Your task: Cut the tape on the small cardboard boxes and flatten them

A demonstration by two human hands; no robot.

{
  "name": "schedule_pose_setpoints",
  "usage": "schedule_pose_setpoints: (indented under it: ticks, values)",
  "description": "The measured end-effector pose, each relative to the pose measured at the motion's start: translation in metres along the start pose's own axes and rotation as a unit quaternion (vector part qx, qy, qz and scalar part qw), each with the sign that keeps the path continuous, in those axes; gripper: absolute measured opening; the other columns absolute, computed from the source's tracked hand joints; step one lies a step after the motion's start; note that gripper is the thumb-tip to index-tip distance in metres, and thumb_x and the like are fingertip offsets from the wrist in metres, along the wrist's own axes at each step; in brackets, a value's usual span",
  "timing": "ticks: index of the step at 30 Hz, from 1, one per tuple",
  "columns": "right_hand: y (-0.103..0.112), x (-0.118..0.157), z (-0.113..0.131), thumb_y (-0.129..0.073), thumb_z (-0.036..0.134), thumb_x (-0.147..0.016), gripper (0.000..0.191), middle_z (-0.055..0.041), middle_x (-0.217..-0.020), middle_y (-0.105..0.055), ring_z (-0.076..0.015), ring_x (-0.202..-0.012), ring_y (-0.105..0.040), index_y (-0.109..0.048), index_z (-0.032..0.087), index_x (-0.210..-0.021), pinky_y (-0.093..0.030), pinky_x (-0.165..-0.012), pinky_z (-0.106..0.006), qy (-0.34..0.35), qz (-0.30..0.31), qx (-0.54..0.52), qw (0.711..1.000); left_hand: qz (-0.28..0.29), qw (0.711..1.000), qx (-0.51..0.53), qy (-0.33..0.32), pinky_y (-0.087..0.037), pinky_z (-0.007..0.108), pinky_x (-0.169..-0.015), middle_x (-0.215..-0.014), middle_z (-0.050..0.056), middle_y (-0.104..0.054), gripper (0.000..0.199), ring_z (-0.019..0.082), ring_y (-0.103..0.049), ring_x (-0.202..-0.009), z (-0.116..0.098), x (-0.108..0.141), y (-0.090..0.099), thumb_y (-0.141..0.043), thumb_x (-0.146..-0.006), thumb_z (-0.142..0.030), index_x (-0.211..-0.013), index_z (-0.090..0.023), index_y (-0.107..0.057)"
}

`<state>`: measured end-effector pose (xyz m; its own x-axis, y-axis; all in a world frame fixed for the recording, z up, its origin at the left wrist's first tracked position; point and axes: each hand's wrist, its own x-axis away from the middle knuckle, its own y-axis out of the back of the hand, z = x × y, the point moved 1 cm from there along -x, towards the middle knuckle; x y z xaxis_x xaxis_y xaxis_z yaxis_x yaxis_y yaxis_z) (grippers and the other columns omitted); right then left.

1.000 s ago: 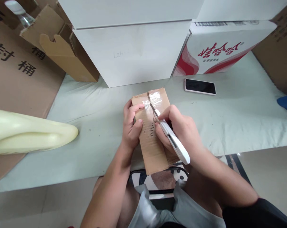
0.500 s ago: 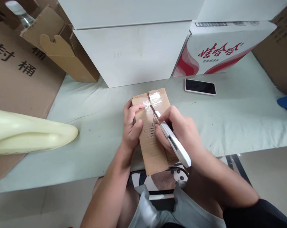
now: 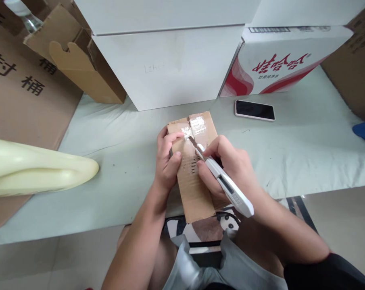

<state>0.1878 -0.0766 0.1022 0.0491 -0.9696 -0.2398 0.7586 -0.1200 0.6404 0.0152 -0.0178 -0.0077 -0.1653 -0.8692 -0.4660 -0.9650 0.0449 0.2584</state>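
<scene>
A small brown cardboard box [image 3: 196,197] with clear tape across its top lies at the table's front edge, its near end jutting past it. My left hand [image 3: 167,159] grips the box's left side, thumb and fingers bent over its top face. In my right hand [image 3: 227,161] is a white utility knife [image 3: 230,188], held like a pen with its handle end pointing toward me. The knife's bare blade lies over the taped seam; whether the tip touches the tape, I cannot tell. Part of the box's right side is hidden behind my right hand.
Beyond the box stand stacked white cartons [image 3: 170,72] and a red-and-white carton [image 3: 279,64]. A phone [image 3: 255,110] lies on the cloth-covered table [image 3: 124,193]. At left are a pale yellow inflated object [image 3: 43,169] and an open cardboard box [image 3: 88,72].
The knife has slid slightly toward me and to the right, its handle swinging rightward, and more of the blade's flat side shows. My left hand and the cardboard box have hardly moved.
</scene>
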Motion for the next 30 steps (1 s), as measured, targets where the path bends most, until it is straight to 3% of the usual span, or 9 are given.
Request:
schedule_pose_setpoints:
  ticks: [6,11,16,23,26,30]
  values:
    - [-0.001,0.002,-0.001,-0.054,0.029,-0.084,0.015,0.0099,-0.056,-0.049,-0.0089,-0.045,-0.040,-0.040,0.027,-0.085,-0.032,-0.050,-0.022,0.006,0.005,-0.006,1.000,-0.013,1.000,0.010,-0.006,-0.046,0.059,-0.122,-0.153,0.011,-0.052,0.048,0.037,-0.054,-0.143,0.002,0.000,-0.002,-0.052,-0.098,-0.064,-0.132,-0.032,-0.065]
    - [-0.005,0.005,-0.007,-0.055,0.029,-0.087,0.013,0.0119,-0.054,-0.045,-0.0077,-0.042,-0.035,-0.042,0.027,-0.087,-0.030,-0.048,-0.022,0.041,-0.032,-0.016,0.998,-0.009,1.000,0.024,-0.001,-0.044,0.058,-0.123,-0.153,0.010,-0.051,0.043,0.036,-0.053,-0.143,0.001,0.000,-0.001,-0.054,-0.099,-0.058,-0.132,-0.032,-0.065]
    - [0.000,0.003,-0.004,-0.057,0.024,-0.087,0.013,0.0113,-0.056,-0.048,-0.0068,-0.043,-0.040,-0.044,0.026,-0.086,-0.033,-0.047,-0.020,0.063,-0.003,-0.025,0.998,-0.011,0.999,0.028,0.009,-0.045,0.056,-0.122,-0.152,0.010,-0.051,0.040,0.035,-0.054,-0.142,0.000,0.001,-0.002,-0.053,-0.098,-0.050,-0.132,-0.031,-0.064]
    - [0.001,0.001,-0.005,-0.058,0.027,-0.087,0.014,0.0103,-0.059,-0.049,-0.0074,-0.046,-0.039,-0.045,0.026,-0.087,-0.033,-0.048,-0.022,0.045,-0.012,-0.044,0.998,-0.014,0.999,0.031,0.014,-0.043,0.056,-0.123,-0.152,0.011,-0.052,0.048,0.037,-0.054,-0.142,0.000,0.000,-0.002,-0.055,-0.097,-0.063,-0.131,-0.030,-0.065]
    - [-0.002,0.004,-0.010,-0.061,0.029,-0.087,0.013,0.0105,-0.059,-0.050,-0.0083,-0.047,-0.039,-0.048,0.027,-0.091,-0.034,-0.050,-0.023,0.020,-0.020,-0.100,0.995,-0.013,0.999,0.028,0.021,-0.046,0.057,-0.121,-0.150,0.012,-0.054,0.054,0.038,-0.054,-0.141,-0.002,-0.002,-0.001,-0.056,-0.095,-0.069,-0.129,-0.028,-0.066]
    - [-0.005,0.007,-0.020,-0.060,0.035,-0.094,0.017,0.0063,-0.074,-0.066,-0.0107,-0.051,-0.051,-0.052,0.029,-0.108,-0.042,-0.051,-0.026,-0.024,-0.007,-0.239,0.971,-0.015,0.999,0.029,0.027,-0.045,0.058,-0.121,-0.148,0.012,-0.057,0.054,0.039,-0.053,-0.142,-0.002,-0.003,-0.002,-0.056,-0.094,-0.071,-0.127,-0.029,-0.066]
